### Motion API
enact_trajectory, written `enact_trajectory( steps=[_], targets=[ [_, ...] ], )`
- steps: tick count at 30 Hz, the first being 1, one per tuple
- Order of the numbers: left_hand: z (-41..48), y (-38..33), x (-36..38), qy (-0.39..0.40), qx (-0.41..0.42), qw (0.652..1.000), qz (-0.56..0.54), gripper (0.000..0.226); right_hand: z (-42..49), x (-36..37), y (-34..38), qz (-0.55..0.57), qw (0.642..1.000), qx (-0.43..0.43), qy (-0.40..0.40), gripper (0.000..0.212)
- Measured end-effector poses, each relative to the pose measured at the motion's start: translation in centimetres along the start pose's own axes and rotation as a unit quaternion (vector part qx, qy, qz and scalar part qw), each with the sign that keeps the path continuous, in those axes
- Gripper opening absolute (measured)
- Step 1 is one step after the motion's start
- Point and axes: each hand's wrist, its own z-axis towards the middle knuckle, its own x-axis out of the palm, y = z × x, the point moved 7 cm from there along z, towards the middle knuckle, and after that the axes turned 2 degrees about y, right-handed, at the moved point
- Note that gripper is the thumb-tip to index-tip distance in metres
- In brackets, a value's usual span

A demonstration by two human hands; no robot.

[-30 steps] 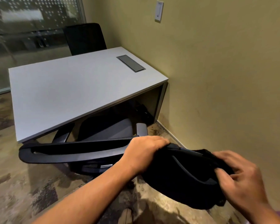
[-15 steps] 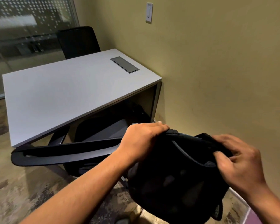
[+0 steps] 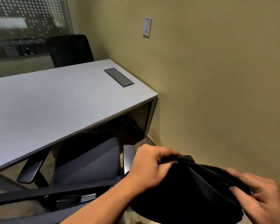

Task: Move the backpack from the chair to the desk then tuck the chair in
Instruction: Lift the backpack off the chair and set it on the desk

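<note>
A black backpack (image 3: 187, 196) hangs in the air at the lower right, off the chair and beside the wall. My left hand (image 3: 150, 165) grips its top edge and my right hand (image 3: 263, 198) grips its right side. The black office chair (image 3: 86, 160) stands in front of me, its seat bare and partly under the white desk (image 3: 55, 102). The chair's backrest top runs across the lower left. The desk top is bare apart from a grey cable hatch (image 3: 119, 77) near the wall.
A yellow wall (image 3: 217, 94) runs along the right, close to the backpack, with a white switch (image 3: 147, 27). A second black chair (image 3: 69, 50) stands behind the desk's far side. A glass partition (image 3: 23, 29) is at the back left.
Both hands have kept hold of the backpack and it stays lifted. The view has tilted up and shifted, so the desk and chair seat show more fully.
</note>
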Motion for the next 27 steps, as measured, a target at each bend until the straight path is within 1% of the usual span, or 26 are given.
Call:
enact_trajectory(
  steps=[1, 2, 3, 4, 5, 6, 7, 8, 9, 11, 13, 17, 24, 27],
  targets=[
    [0.9, 0.3, -0.1, -0.002, -0.003, 1.000, -0.011, 0.026, 0.5, 0.3, -1.2, -0.023, 0.999, 0.006, 0.023, 0.036],
    [1.6, 0.6, -0.3, -0.004, -0.008, 1.000, -0.021, 0.025, 1.2, 1.2, -2.1, -0.037, 0.996, 0.013, 0.076, 0.043],
    [2.4, 1.0, -0.7, -0.008, -0.013, 0.999, -0.032, 0.025, 1.1, 2.1, -3.6, -0.081, 0.984, -0.019, 0.155, 0.061],
    [3.2, 1.6, -1.1, -0.011, -0.017, 0.999, -0.041, 0.024, 0.7, 2.9, -4.9, -0.185, 0.962, -0.067, 0.190, 0.073],
    [4.0, 2.0, -1.5, -0.013, -0.021, 0.999, -0.046, 0.024, 1.2, 3.5, -6.2, -0.209, 0.958, -0.053, 0.190, 0.062],
    [4.8, 2.5, -1.9, -0.016, -0.024, 0.998, -0.050, 0.023, 1.9, 4.2, -6.1, -0.208, 0.949, -0.085, 0.223, 0.048],
    [5.4, 2.8, -2.3, -0.018, -0.028, 0.998, -0.053, 0.022, 3.1, 4.9, -5.0, -0.197, 0.943, -0.112, 0.246, 0.046],
    [6.2, 3.2, -2.5, -0.016, -0.033, 0.998, -0.055, 0.021, 4.9, 5.0, -4.7, -0.156, 0.966, -0.083, 0.189, 0.048],
    [6.9, 3.4, -2.7, -0.014, -0.037, 0.998, -0.054, 0.021, 5.6, 4.6, -4.0, -0.127, 0.981, -0.102, 0.107, 0.051],
    [8.2, 4.0, -3.1, -0.013, -0.046, 0.998, -0.036, 0.020, 6.5, 5.3, -3.9, -0.104, 0.981, -0.148, 0.063, 0.059],
    [9.4, 4.8, -3.8, -0.014, -0.055, 0.998, -0.008, 0.021, 9.2, 5.7, -4.3, -0.077, 0.982, -0.170, 0.027, 0.055],
    [11.8, 6.5, -4.8, -0.026, -0.075, 0.997, 0.027, 0.023, 13.9, 6.2, -5.1, -0.072, 0.973, -0.219, 0.031, 0.040],
    [16.0, 9.9, -4.5, -0.060, -0.102, 0.991, 0.057, 0.040, 20.5, 6.3, -7.1, -0.086, 0.945, -0.308, 0.067, 0.033],
    [18.0, 10.6, -3.7, -0.082, -0.113, 0.988, 0.058, 0.042, 23.5, 6.0, -8.8, -0.078, 0.934, -0.340, 0.083, 0.033]
  ],
)
